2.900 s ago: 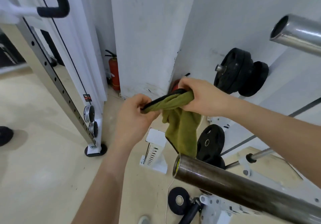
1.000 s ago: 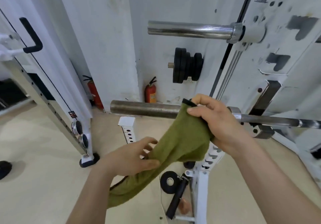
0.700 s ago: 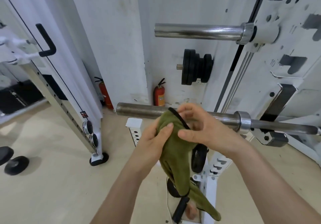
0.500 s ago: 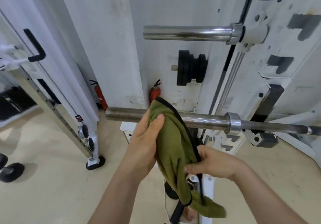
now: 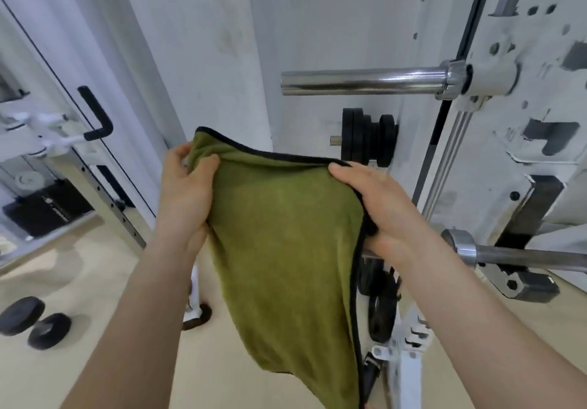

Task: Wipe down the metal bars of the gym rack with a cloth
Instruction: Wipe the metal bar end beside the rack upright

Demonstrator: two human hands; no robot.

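Observation:
An olive-green cloth [image 5: 286, 250] with a black hem hangs spread out in front of me. My left hand [image 5: 185, 192] grips its upper left corner. My right hand [image 5: 378, 208] holds its right edge. The cloth hides most of the lower metal bar; only the bar's collar and thin shaft [image 5: 508, 256] show at the right, resting in the white gym rack [image 5: 524, 141]. A shiny upper bar sleeve [image 5: 362, 82] sticks out to the left from the rack, above and behind the cloth.
Black weight plates [image 5: 368, 140] sit on a peg by the white wall. A white cable machine with a black handle [image 5: 95, 113] stands at left. Two small black plates [image 5: 35, 321] lie on the beige floor at lower left. More plates [image 5: 381, 313] sit low on the rack.
The cloth was bunched and hanging narrow; now both hands have pulled it wide open. My right hand moved up from the cloth's lower part to its right edge. The camera moved closer.

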